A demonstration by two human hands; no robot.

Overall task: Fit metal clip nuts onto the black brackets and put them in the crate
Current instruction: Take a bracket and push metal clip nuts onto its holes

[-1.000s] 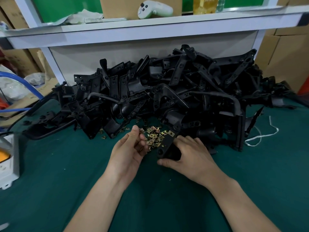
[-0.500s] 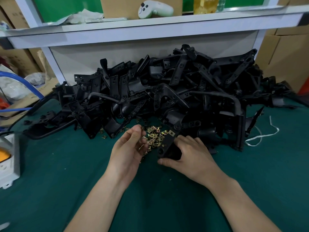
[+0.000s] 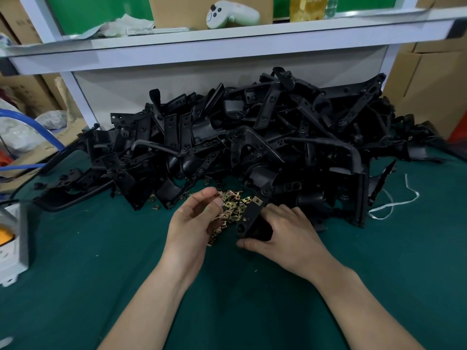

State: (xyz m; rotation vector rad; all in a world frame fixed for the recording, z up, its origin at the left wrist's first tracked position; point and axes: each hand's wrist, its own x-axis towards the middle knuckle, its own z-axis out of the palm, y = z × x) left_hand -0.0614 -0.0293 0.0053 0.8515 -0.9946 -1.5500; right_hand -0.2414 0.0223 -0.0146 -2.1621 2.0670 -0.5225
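Gripping one black bracket (image 3: pixel 250 219) in right hand (image 3: pixel 285 233): fingers curled over its lower end, thumb underneath. Tilted, upper end pointing away, low over green table (image 3: pixel 75 274); unclear whether touching it. One fitted nut (image 3: pixel 257 201) clipped on that upper tip.

Pinching a single clip nut (image 3: pixel 219 196) between thumb and index of left hand (image 3: pixel 194 223), other fingers curled. Just left of bracket, apart from it.

Between and just beyond both hands: loose clip nuts (image 3: pixel 233 209) scattered on table. Behind those, up against white shelf (image 3: pixel 227 44) unit: big bracket heap (image 3: pixel 252 137). On shelf: white controller (image 3: pixel 231 13). Right of heap: white strap (image 3: pixel 394 203).
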